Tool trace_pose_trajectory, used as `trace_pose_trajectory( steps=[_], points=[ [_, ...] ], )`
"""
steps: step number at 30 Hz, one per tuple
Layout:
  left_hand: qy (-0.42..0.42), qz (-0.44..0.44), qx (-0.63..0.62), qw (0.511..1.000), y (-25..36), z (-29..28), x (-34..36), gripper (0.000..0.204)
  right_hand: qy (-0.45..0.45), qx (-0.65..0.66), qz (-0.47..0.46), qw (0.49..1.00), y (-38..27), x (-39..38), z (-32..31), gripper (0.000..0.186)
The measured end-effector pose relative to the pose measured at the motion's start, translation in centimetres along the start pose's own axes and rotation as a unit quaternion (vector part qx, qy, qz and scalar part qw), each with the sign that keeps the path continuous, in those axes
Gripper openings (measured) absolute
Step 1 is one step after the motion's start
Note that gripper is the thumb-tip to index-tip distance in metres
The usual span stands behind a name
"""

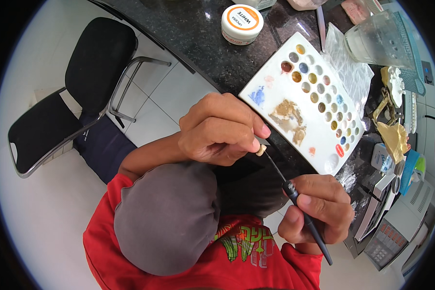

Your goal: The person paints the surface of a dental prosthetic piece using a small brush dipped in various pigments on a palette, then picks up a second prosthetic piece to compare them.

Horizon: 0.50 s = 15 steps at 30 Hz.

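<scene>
Now painting a tooth (261,150) with a brush (295,198).
Left hand (220,129) fingers pinched shut on tooth; right hand (316,208) fingers closed round brush; palette (275,99) at one o'clock for reloading, probably.

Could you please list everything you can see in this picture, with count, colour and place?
small piece: one, cream, pinched in left fingertips
brush: one, black, tip at the piece
palette: one, white, coloured wells and smears, on the counter
jar: one, white with orange lid, top of the counter
clear cup: one, top right
counter: one, black speckled
chair: one, black, left on the floor
left hand: holds the piece
right hand: grips the brush
</scene>
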<state>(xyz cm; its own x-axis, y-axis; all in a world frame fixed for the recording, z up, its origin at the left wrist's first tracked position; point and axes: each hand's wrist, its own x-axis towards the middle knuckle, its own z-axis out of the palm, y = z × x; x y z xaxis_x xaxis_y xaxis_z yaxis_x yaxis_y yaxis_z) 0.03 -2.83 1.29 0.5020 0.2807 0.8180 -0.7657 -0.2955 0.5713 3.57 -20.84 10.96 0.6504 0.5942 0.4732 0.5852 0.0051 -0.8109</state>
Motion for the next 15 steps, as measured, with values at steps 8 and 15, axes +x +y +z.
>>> trace_pose_trajectory(
  steps=[8, 15],
  points=[
    [0.001, -0.001, -0.001, 1.0, 0.03, 0.09, -0.01, 0.01, -0.004, -0.006, 0.005, 1.0, -0.08, -0.04, -0.01, 0.027],
    [-0.003, -0.001, -0.007, 1.0, -0.06, -0.01, 0.11, 0.009, -0.011, 0.0, 0.002, 1.0, 0.01, 0.02, -0.3, 0.027]
  ],
)
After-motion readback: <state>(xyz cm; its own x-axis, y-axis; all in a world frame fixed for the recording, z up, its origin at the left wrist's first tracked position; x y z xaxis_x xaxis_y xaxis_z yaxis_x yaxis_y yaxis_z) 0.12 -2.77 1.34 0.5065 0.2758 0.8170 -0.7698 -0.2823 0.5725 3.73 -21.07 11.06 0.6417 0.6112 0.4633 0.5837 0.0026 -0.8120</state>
